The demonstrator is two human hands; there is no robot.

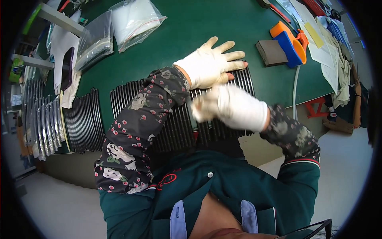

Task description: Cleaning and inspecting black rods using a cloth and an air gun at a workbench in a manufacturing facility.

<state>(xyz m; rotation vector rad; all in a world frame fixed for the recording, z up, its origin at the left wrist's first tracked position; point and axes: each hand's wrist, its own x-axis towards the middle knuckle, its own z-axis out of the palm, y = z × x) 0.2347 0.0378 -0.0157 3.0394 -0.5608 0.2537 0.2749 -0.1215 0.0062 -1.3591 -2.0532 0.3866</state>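
Note:
My left hand (210, 64), in a whitish glove with bare thumb and forefinger tips, lies flat with its fingers spread. It rests across the far ends of a row of thin black rods (247, 83). Over the same rods, nearer to me, is my right hand (235, 106), also gloved. Its fingers are curled together and smeared by motion; what they hold, if anything, cannot be made out. Beside this row, partly under my left forearm, lies another set of black rods (171, 133). Farther left is a separate group of black rods (82, 121).
Rods in clear plastic sleeves (43, 129) lie at the far left, near a dark phone (67, 65). Clear plastic bags (137, 22) sit at the back of the green table (191, 20). A grey-brown block (270, 53) and a blue-and-orange holder (293, 49) stand at right, near papers (324, 53).

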